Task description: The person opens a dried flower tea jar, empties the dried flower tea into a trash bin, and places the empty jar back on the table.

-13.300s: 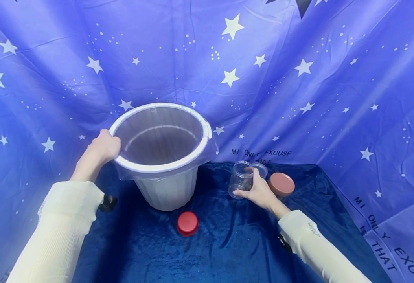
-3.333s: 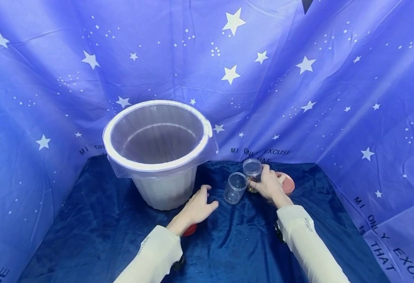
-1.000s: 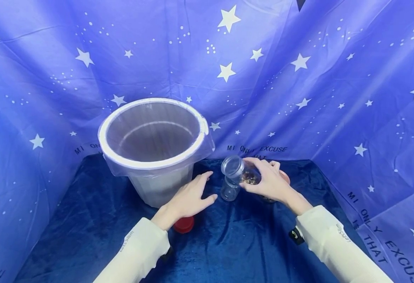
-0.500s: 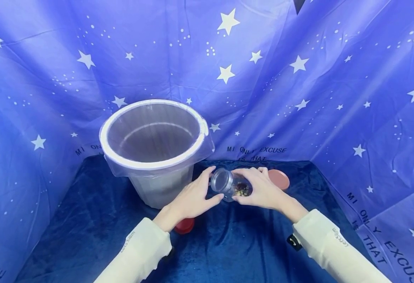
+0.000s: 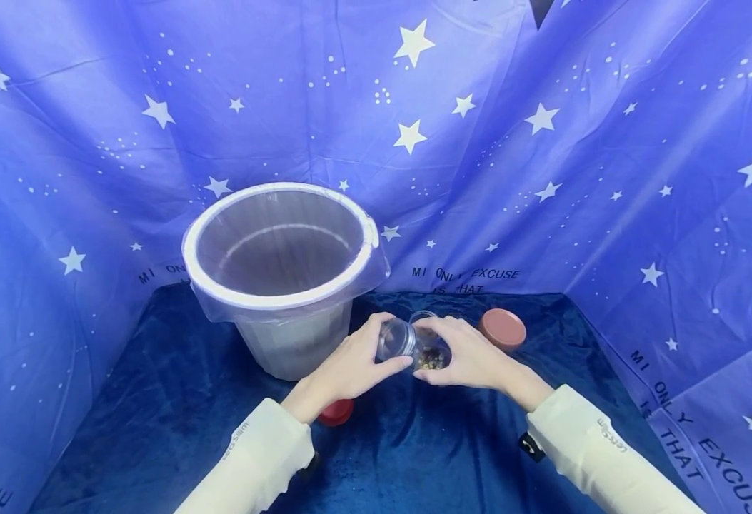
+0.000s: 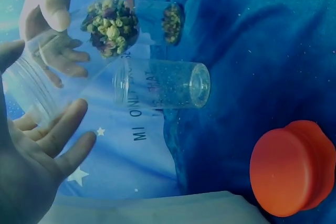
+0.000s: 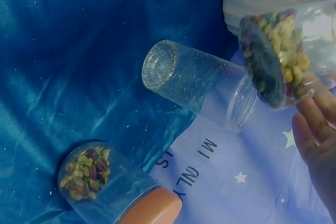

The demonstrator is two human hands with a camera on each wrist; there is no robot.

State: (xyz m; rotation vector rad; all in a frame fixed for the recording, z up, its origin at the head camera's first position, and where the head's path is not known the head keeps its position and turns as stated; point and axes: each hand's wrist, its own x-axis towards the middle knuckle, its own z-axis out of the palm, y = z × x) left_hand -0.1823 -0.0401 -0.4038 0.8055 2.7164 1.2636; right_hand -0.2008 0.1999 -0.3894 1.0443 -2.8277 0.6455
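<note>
A clear jar (image 5: 432, 357), tilted on its side, holds dried yellow-green and dark red pieces, perhaps flower buds. My right hand (image 5: 478, 357) grips its body. Around its threaded end (image 5: 396, 338) my left hand (image 5: 353, 360) curls its fingers, the thumb along the near side. Whether a clear lid covers that end I cannot tell. Just beyond stands a second clear jar (image 6: 163, 83), bare but for specks near the base; the hands mostly hide it in the head view. A red lid (image 5: 336, 412) lies beside my left wrist.
A white bin (image 5: 295, 343) lined with a clear bag stands at left, close to my left hand. Behind my right hand stands another jar (image 7: 86, 174) of dried pieces under a peach lid (image 5: 503, 328). Dark blue cloth (image 5: 408, 450) covers the surface; starry curtains hang around it.
Earlier my left hand held the bin's rim while my right held a bare jar. Since then my right hand has lifted the filled jar, tilted it leftward, and my left hand has closed on its end.
</note>
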